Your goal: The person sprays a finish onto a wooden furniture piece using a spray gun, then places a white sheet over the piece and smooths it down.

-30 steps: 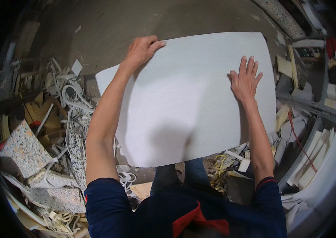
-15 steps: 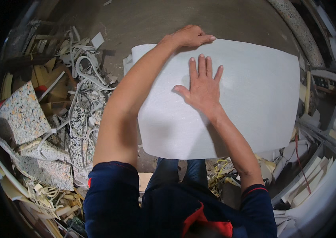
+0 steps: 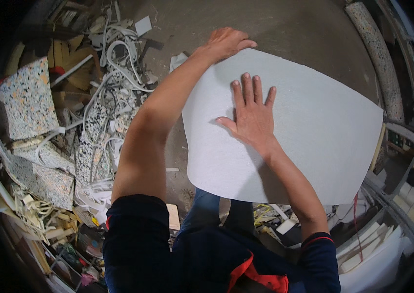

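Observation:
A large white sheet [image 3: 324, 132] with a smooth, slightly shiny face and rounded near corners spreads in front of my legs. At its far left edge, my left hand [image 3: 226, 44] is closed, with the fingers bent over the rim and the thumb along the edge; what the fingertips touch is hidden. My right hand [image 3: 254, 117] lies flat on the middle of the sheet, palm down, its fingers and thumb spread. Both forearms reach across the sheet from below. A small pale folded piece [image 3: 178, 60] shows beside the sheet's far left corner.
Heaped foam offcuts and curled white strips [image 3: 119, 53] lie on the left, with a speckled foam slab [image 3: 30, 100] among them. A speckled foam roll [image 3: 379, 63] rests at the far right. Metal framing [image 3: 392, 205] and stacked white pieces [image 3: 368, 246] stand at the near right.
The sheet has turned clockwise, its far right corner coming nearer and rightward. My left hand has shifted slightly left with the edge; my right hand remains flat on it. The surroundings have shifted in view.

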Demonstrator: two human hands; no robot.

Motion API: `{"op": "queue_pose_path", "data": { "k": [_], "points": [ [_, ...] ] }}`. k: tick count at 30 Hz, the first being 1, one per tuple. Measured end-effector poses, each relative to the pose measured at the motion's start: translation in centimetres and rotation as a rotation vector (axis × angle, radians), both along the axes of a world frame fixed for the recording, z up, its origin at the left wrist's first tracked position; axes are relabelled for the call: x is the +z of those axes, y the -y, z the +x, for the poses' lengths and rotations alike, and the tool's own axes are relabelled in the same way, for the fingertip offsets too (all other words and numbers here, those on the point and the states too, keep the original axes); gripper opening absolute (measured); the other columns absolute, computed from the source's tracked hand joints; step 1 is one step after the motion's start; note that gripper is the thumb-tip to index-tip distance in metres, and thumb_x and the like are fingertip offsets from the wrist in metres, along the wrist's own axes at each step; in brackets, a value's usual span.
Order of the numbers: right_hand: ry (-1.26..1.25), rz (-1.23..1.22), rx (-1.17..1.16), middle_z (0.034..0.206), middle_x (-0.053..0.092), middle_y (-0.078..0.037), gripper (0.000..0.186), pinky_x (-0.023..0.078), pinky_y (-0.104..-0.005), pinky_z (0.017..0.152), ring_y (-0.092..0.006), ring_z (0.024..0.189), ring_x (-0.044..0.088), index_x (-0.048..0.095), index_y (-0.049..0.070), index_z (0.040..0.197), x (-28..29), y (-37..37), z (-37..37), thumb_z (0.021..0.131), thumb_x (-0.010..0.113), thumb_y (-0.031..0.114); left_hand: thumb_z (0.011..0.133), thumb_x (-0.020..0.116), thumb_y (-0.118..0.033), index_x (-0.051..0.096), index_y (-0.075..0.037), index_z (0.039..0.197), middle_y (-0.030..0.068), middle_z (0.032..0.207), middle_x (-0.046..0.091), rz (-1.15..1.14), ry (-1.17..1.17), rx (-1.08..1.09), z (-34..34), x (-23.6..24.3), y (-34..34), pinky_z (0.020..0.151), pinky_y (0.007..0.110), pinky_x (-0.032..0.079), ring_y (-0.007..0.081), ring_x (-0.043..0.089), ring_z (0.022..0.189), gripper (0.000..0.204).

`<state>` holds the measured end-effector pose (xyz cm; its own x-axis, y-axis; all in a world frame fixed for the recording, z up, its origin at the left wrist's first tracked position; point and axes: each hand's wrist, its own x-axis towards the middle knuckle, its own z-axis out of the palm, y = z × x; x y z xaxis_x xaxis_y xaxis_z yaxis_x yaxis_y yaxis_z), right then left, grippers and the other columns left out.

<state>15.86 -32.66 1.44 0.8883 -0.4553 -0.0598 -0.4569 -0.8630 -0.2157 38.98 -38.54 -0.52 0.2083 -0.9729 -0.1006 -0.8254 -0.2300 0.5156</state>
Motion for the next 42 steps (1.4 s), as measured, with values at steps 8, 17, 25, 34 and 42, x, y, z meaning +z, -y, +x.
{"op": "queue_pose_path", "data": {
  "k": [8,17,25,34,42],
  "points": [
    [-0.118,-0.116,0.170,0.157,0.029,-0.020,0.088,0.017,-0.0691,0.111,-0.0397,0.147,0.022,0.038,0.004,0.150,-0.5,-2.1,5.4,0.091,0.039,0.070,0.095,0.058,-0.048,0.073,-0.009,0.107,0.0114,0.092,0.072,-0.037,-0.262,0.320,3.5,1.2,-3.7,0.082,0.040,0.052,0.0262,0.068,0.091,0.044],
    [-0.443,-0.318,0.367,0.162,0.022,-0.014,0.073,0.012,-0.0672,0.115,-0.0349,0.150,0.014,0.035,0.005,0.151,-0.4,-3.6,10.0,0.098,0.035,0.054,0.099,0.052,-0.040,0.066,-0.002,0.111,0.0153,0.092,0.070,-0.370,-0.465,0.997,-1.9,-2.9,-33.9,0.079,0.035,0.049,0.0242,0.065,0.085,0.043],
    [-0.581,-0.469,0.519,0.161,0.027,-0.009,0.072,0.009,-0.0665,0.116,-0.0316,0.151,0.012,0.041,0.004,0.148,-2.1,-6.1,12.4,0.101,0.025,0.056,0.099,0.051,-0.046,0.064,0.004,0.105,0.0136,0.075,0.057,-0.142,-0.534,1.623,-24.5,-4.4,-54.7,0.071,0.038,0.045,0.0199,0.051,0.073,0.052],
    [-0.256,-0.393,0.707,0.154,0.037,-0.018,0.062,0.017,-0.0722,0.111,-0.0401,0.146,0.025,0.048,0.005,0.144,-1.9,-7.7,3.6,0.101,0.035,0.048,0.098,0.056,-0.049,0.063,0.006,0.101,0.0073,0.092,0.065,-0.246,-0.859,1.973,-43.4,-8.4,-55.5,0.083,0.032,0.048,0.0149,0.058,0.085,0.056],
    [-0.026,-0.190,0.790,0.157,0.023,-0.029,0.061,0.012,-0.0730,0.110,-0.0517,0.144,0.018,0.034,0.004,0.151,-1.6,-10.7,-8.9,0.099,0.039,0.036,0.097,0.054,-0.042,0.066,0.006,0.101,0.0190,0.084,0.067,-0.265,-0.929,1.972,-50.7,-10.0,-50.3,0.076,0.039,0.048,0.0246,0.063,0.081,0.050]
  ]
}}
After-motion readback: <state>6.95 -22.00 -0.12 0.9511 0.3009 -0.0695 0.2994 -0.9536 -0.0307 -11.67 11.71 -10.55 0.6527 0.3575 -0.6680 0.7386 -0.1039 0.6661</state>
